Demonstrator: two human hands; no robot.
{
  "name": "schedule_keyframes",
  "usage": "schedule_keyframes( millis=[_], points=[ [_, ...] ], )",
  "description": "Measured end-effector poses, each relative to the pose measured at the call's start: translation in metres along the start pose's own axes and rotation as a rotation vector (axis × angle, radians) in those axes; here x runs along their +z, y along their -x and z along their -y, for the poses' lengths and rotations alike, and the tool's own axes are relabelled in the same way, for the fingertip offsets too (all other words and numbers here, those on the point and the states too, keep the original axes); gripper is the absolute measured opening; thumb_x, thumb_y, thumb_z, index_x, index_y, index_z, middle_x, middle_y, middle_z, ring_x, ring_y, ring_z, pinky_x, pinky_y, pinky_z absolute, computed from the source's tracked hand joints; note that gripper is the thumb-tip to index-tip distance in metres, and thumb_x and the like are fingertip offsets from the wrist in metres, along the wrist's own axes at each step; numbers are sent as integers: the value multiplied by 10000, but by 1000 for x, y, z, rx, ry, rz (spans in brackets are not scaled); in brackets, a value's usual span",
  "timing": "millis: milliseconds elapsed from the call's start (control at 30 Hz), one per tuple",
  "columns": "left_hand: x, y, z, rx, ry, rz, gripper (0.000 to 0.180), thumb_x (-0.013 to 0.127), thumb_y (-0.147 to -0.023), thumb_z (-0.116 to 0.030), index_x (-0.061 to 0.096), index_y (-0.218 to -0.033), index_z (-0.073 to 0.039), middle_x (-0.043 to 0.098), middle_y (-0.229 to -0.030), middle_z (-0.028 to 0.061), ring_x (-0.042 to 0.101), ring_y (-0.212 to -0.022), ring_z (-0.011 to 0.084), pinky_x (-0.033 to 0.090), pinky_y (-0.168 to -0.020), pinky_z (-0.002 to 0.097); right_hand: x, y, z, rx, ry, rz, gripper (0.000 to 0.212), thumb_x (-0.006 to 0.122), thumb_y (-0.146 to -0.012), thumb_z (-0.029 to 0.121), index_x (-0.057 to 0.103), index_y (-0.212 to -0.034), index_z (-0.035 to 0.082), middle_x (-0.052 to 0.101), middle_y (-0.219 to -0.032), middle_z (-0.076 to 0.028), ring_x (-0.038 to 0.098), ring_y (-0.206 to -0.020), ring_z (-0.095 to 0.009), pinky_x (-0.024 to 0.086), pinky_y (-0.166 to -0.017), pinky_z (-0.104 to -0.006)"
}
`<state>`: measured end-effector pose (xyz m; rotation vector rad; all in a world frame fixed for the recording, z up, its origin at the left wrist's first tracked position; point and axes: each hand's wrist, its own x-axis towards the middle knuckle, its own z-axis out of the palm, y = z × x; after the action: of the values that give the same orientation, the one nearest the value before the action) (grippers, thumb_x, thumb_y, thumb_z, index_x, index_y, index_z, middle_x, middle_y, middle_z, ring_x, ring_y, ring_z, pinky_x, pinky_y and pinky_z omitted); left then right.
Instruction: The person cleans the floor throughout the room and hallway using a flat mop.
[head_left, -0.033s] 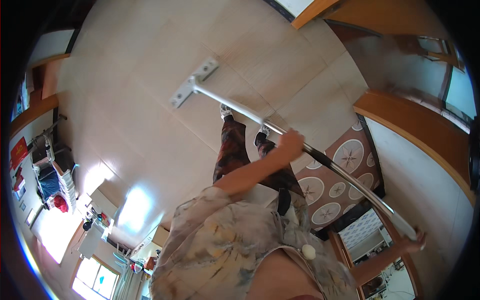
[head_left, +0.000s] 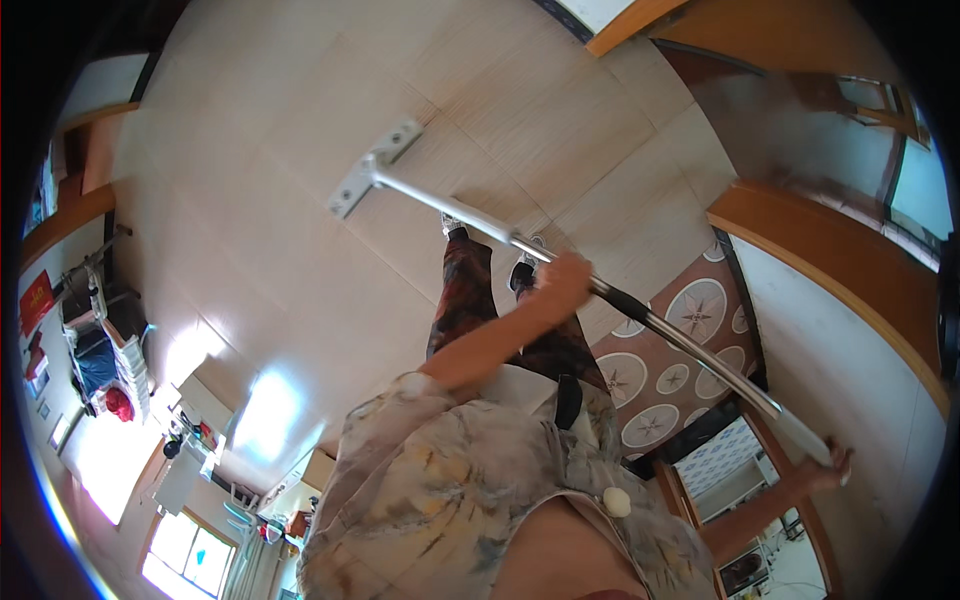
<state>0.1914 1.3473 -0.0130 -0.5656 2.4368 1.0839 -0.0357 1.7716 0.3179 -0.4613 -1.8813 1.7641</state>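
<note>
A flat mop (head_left: 450,208) with a long silver pole runs slantwise across the view. Its pale, narrow rectangular head (head_left: 372,170) rests on the tiled floor (head_left: 270,120), ahead and to the left of my feet. My left hand (head_left: 566,284) is wrapped round the middle of the pole, just above a black collar. At the far right my right hand (head_left: 838,466) closes on the pole's white end grip, its fingers partly hidden. My shoes (head_left: 452,224) show close beside the lower pole.
A brown mat with white round patterns (head_left: 697,310) lies to my right at a doorway (head_left: 740,460). Wood-trimmed walls and a door frame (head_left: 820,270) stand on the right. Furniture and clothing (head_left: 105,360) line the left, by a bright window (head_left: 190,560).
The mop head has slid a little to the left along the floor. My left hand has moved slightly left with the pole; my right hand has barely shifted.
</note>
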Motion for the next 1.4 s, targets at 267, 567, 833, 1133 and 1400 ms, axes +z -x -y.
schedule_keyframes(
  millis=[267,567,833,1133,1400],
  points=[
    [-23,101,356,-420,-171,-363,84,643,-673,-106,594,-732,-71,595,-807,145,577,-865,325,476,-716,441,263,304,-111,563,-446,844,145,479,-890,148,502,-969,28,392,-575,2,391,-554,-129,408,-659,-304],
    [-55,279,533,-1015,107,-246,157,676,-761,-239,622,-882,-155,626,-976,73,584,-989,268,481,-800,417,377,619,-104,800,-414,1576,98,430,-932,168,493,-976,106,363,-651,11,408,-638,-150,399,-747,-390],
    [-34,265,510,-977,121,-212,145,646,-765,-215,643,-861,-106,641,-953,111,591,-991,284,491,-813,408,393,608,-95,749,-260,1547,132,472,-915,205,515,-990,107,363,-665,36,397,-652,-128,401,-774,-385],
    [-90,104,312,-485,145,-197,159,586,-771,-173,696,-809,-64,672,-826,139,664,-818,287,536,-695,399,410,320,5,591,-412,1594,195,528,-881,184,500,-949,3,415,-691,-33,425,-682,-155,383,-815,-360],
    [-107,5,118,-200,286,-322,143,644,-725,-183,695,-777,-60,675,-799,122,667,-773,289,525,-631,381,396,76,68,-1146,374,1222,223,523,-881,240,479,-918,25,520,-675,-78,507,-681,-172,405,-811,-316]
  ],
)
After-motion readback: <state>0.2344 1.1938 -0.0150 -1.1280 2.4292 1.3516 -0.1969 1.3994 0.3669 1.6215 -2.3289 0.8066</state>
